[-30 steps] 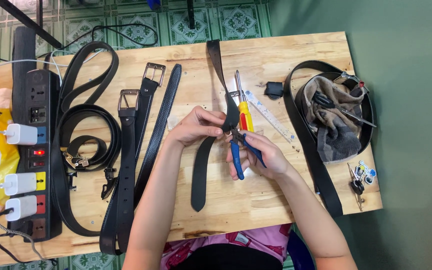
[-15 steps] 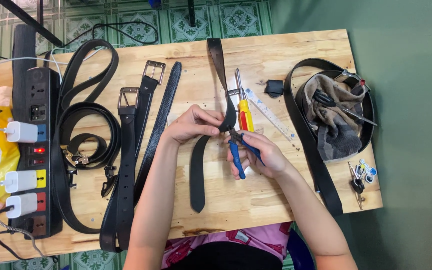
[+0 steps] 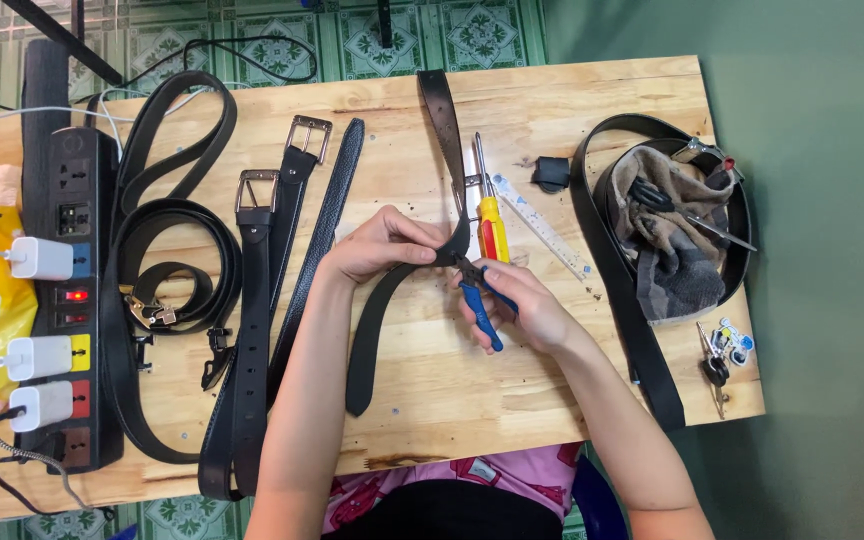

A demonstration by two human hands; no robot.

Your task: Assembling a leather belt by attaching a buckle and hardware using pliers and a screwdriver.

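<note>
Right hand point(image 3: 520, 312) is gripping blue-handled pliers point(image 3: 479, 300), whose tips seem to be biting the black belt point(image 3: 407, 290). Just beside it, left hand point(image 3: 384, 245) is pinching that belt's bend. Beyond them, a yellow screwdriver point(image 3: 493, 222) is lying on the worktop point(image 3: 552, 110).
</note>
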